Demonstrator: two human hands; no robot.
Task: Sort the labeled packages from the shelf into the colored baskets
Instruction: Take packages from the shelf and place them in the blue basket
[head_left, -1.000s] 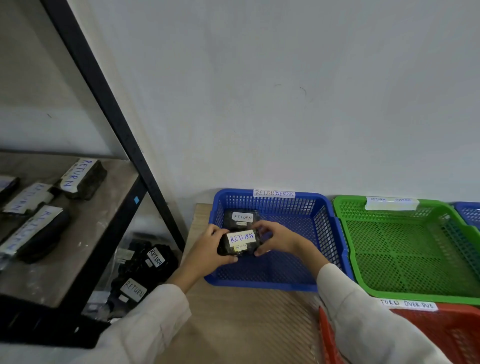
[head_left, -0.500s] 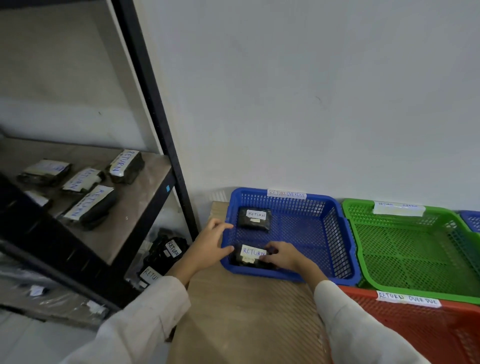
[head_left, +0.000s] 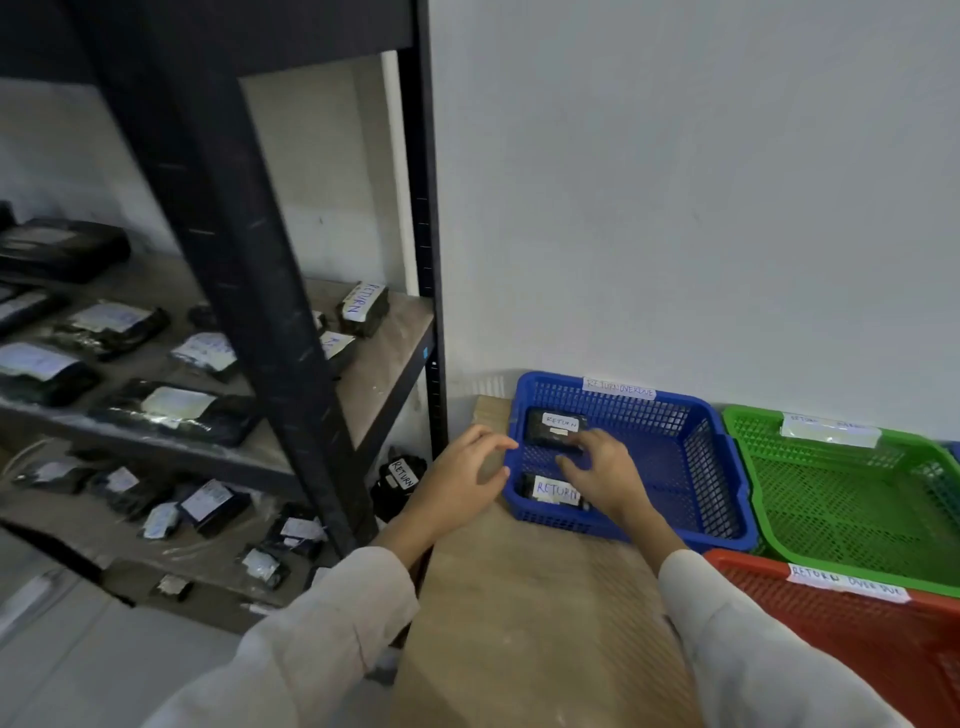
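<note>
Wood top (head_left: 519, 623), blue basket (head_left: 701, 457) | package (head_left: 550, 489) beneath right hand (head_left: 597, 473) | left hand (head_left: 462, 478) outside rim | both slack, empty

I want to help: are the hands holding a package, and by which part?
Nothing is held. The left hand is open beside the blue basket; the right hand is open over the near package.

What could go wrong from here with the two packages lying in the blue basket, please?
1. Possible mis-sort: the far package and the near package both read RETURN, but the tag on the blue basket reads RETURN OVERDUE. The smaller lines on the packages are illegible.
2. The red basket bears RETURN OVERDUE too, and the green basket has a washed-out tag, so later packages might land wrongly.
</note>
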